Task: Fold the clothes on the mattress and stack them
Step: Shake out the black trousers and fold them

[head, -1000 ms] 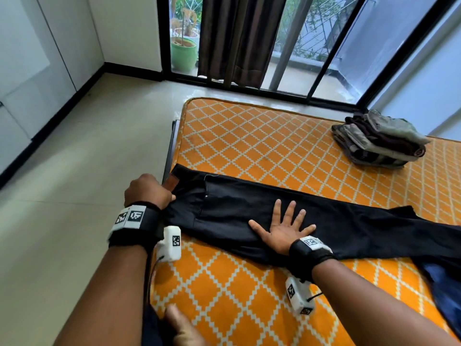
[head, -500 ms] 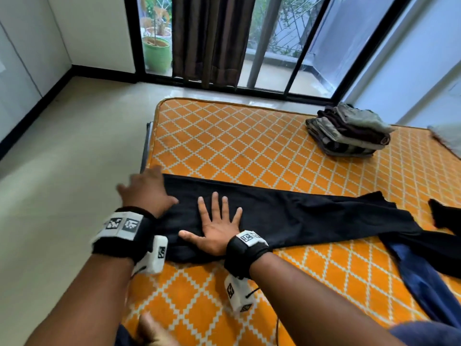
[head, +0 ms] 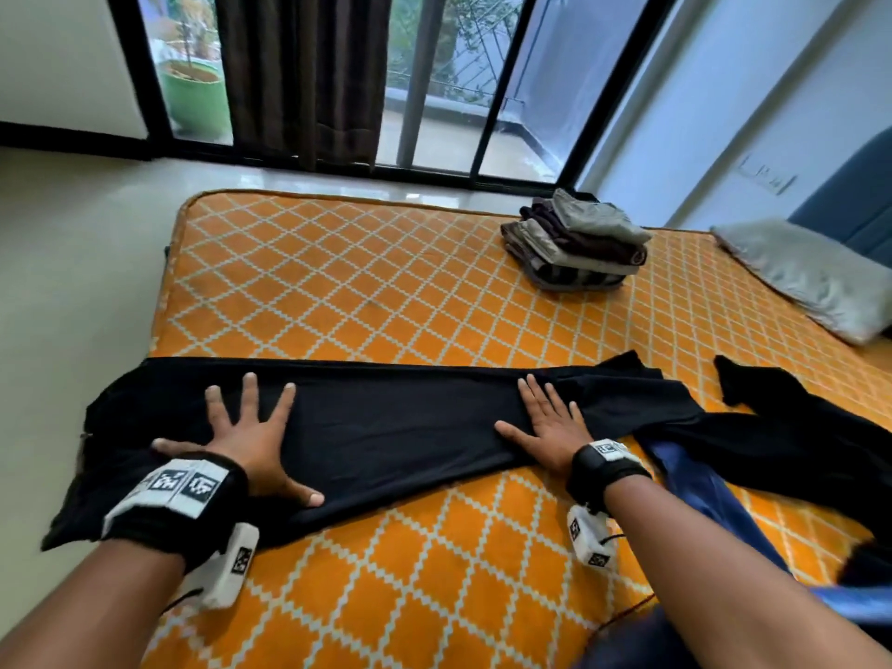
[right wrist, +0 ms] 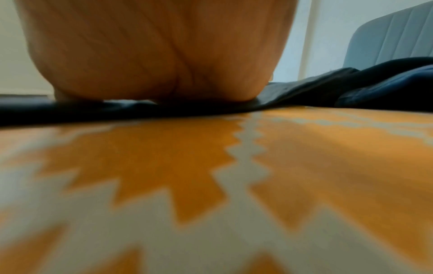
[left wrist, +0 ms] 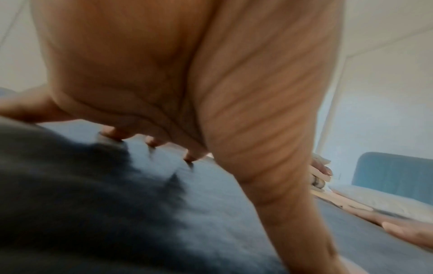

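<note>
Black trousers [head: 396,417] lie stretched across the near part of the orange patterned mattress [head: 367,292], folded lengthwise. My left hand [head: 246,427] presses flat on them near the waist end, fingers spread. My right hand [head: 550,422] lies flat on the legs farther right, fingers straight. In the left wrist view the left hand [left wrist: 150,140] has its fingertips down on the dark cloth [left wrist: 211,222]. In the right wrist view the palm of the right hand [right wrist: 152,55] rests on the dark trousers [right wrist: 117,109]. A stack of folded clothes [head: 579,248] sits at the far right of the mattress.
More dark garments [head: 791,441] and a blue cloth [head: 714,499] lie unfolded at the right. A grey pillow [head: 811,277] lies at the far right against a blue headboard [head: 849,214]. The pale floor [head: 72,292] lies left of the mattress edge. A glass door [head: 434,79] with a curtain stands behind.
My right hand has slid to the right along the trousers, from near the waist to the legs. My left hand now lies flat with spread fingers. The head view has turned right.
</note>
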The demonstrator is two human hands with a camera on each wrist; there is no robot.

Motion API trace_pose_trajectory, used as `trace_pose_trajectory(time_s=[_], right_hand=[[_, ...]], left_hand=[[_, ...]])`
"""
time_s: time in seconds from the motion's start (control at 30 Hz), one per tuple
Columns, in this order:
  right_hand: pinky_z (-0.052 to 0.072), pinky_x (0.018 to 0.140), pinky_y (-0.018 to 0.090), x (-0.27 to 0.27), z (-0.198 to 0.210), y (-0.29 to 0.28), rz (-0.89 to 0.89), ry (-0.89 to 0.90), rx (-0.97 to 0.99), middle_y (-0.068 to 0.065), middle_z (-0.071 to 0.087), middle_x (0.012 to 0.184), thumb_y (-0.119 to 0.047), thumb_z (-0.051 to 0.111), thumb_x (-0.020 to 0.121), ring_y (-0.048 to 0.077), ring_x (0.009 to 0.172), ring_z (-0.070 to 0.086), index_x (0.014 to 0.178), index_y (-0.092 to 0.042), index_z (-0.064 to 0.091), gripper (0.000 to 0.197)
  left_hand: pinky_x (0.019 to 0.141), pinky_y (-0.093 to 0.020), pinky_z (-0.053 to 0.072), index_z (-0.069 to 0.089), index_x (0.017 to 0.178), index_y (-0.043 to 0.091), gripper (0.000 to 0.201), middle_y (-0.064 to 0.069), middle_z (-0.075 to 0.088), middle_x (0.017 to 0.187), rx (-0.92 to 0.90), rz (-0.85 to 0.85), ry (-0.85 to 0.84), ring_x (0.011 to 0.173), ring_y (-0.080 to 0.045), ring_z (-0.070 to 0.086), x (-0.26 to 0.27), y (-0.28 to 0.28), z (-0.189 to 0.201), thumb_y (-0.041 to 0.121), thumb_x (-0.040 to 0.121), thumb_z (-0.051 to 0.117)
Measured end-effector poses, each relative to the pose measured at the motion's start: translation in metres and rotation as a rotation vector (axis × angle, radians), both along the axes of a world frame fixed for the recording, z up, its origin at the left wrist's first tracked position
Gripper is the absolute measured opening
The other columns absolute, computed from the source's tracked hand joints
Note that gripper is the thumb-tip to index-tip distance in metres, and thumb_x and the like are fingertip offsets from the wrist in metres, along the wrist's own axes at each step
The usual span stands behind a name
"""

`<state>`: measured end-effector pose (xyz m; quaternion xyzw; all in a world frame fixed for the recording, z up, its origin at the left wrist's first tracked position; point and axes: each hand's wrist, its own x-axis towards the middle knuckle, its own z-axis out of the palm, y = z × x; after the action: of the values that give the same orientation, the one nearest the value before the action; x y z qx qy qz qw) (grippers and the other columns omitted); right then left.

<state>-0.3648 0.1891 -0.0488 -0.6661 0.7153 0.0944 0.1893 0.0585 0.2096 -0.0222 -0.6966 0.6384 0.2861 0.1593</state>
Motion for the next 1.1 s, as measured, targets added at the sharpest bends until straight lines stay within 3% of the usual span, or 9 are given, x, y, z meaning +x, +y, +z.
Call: trace_pose_trajectory(time_s=[0.13, 0.23, 0.33, 0.5, 0.6, 0.67, 0.77, 0.87, 1.1], right_hand=[[-0.004, 0.127, 0.051, -0.005, 0.006, 0.008, 0.063, -0.101, -0.053, -0.013, -0.014, 0.171, -0.092, 0.023, 0.078, 0.016, 0.159, -0.012, 0.165, -0.039, -0.001, 0.105], [-0.01, 0.123, 0.059, -0.007, -0.004, 0.024, 0.152, -0.104, -0.034, -0.016, -0.022, 0.169, -0.094, 0.014, 0.077, 0.016, 0.156, -0.022, 0.16, -0.052, -0.008, 0.096], [-0.011, 0.124, 0.058, -0.028, -0.006, 0.013, 0.079, -0.122, 0.025, -0.021, -0.021, 0.168, -0.085, 0.034, 0.09, 0.019, 0.155, -0.024, 0.16, -0.052, -0.008, 0.088], [0.021, 0.127, 0.04, -0.088, 0.016, -0.001, -0.067, -0.41, -0.069, -0.009, 0.024, 0.17, -0.059, 0.069, 0.091, 0.019, 0.158, 0.019, 0.16, -0.031, 0.036, 0.081], [0.054, 0.101, 0.038, -0.114, 0.037, -0.002, -0.253, -0.39, -0.347, -0.012, 0.075, 0.117, -0.058, 0.081, 0.078, 0.012, 0.116, 0.067, 0.12, -0.036, 0.072, 0.049], [0.057, 0.081, 0.036, -0.136, 0.052, 0.0, -0.46, -0.248, -0.449, -0.012, 0.074, 0.091, -0.056, 0.083, 0.073, 0.018, 0.097, 0.07, 0.09, -0.033, 0.071, 0.031], [0.055, 0.075, 0.036, -0.168, 0.052, 0.009, -0.684, -0.099, -0.273, 0.001, 0.071, 0.095, -0.061, 0.089, 0.062, 0.03, 0.093, 0.07, 0.084, -0.025, 0.067, 0.048], [0.062, 0.074, 0.041, -0.188, 0.035, 0.013, -0.777, -0.129, -0.167, 0.005, 0.075, 0.087, -0.085, 0.078, 0.038, 0.029, 0.079, 0.074, 0.086, -0.02, 0.068, 0.081], [0.065, 0.069, 0.048, -0.218, 0.014, 0.002, -1.061, -0.369, -0.418, 0.013, 0.075, 0.09, -0.087, 0.064, 0.023, 0.034, 0.078, 0.076, 0.113, -0.013, 0.046, 0.117]], left_hand=[[0.108, -0.085, 0.009, -0.025, 0.158, 0.037, 0.155, -0.008, -0.036, 0.164, -0.078, -0.049, -0.032, 0.151, -0.047, -0.025, -0.037, -0.001, 0.011, 0.094, 0.049, 0.07], [0.109, -0.084, 0.011, -0.015, 0.159, 0.046, 0.126, 0.005, -0.029, 0.168, -0.126, -0.24, 0.105, 0.156, -0.031, -0.022, -0.085, -0.002, 0.006, 0.087, 0.069, 0.063], [0.107, -0.085, 0.013, -0.018, 0.154, 0.056, 0.103, 0.01, -0.031, 0.166, -0.129, -0.325, 0.043, 0.155, -0.03, -0.025, -0.114, 0.004, -0.017, 0.087, 0.081, 0.047], [0.104, -0.08, 0.019, -0.018, 0.141, 0.073, 0.103, 0.029, -0.031, 0.158, -0.24, -0.321, 0.051, 0.156, -0.018, -0.02, -0.098, -0.003, -0.034, 0.1, 0.062, 0.043], [0.103, -0.076, 0.027, 0.01, 0.147, 0.073, 0.119, 0.034, -0.01, 0.163, -0.278, -0.29, 0.076, 0.157, -0.017, -0.005, -0.079, -0.007, -0.072, 0.104, 0.041, 0.053], [0.104, -0.072, 0.037, 0.026, 0.151, 0.063, 0.128, 0.026, 0.007, 0.167, -0.256, -0.235, 0.1, 0.158, -0.028, 0.009, -0.077, -0.019, -0.099, 0.107, 0.033, 0.048], [0.1, -0.059, 0.044, 0.031, 0.154, 0.054, 0.121, 0.018, 0.026, 0.166, -0.299, -0.352, -0.052, 0.147, -0.03, 0.036, -0.151, -0.019, -0.028, 0.106, 0.046, 0.05], [0.114, -0.045, 0.036, 0.013, 0.162, 0.043, 0.106, 0.016, 0.01, 0.171, -0.287, -0.498, -0.053, 0.153, -0.019, 0.022, -0.234, -0.031, 0.013, 0.084, 0.076, 0.06], [0.109, -0.045, 0.043, 0.041, 0.148, 0.028, 0.066, 0.0, 0.046, 0.153, -0.391, -0.618, 0.076, 0.137, -0.029, 0.046, -0.372, -0.101, 0.02, 0.064, 0.095, 0.054]])
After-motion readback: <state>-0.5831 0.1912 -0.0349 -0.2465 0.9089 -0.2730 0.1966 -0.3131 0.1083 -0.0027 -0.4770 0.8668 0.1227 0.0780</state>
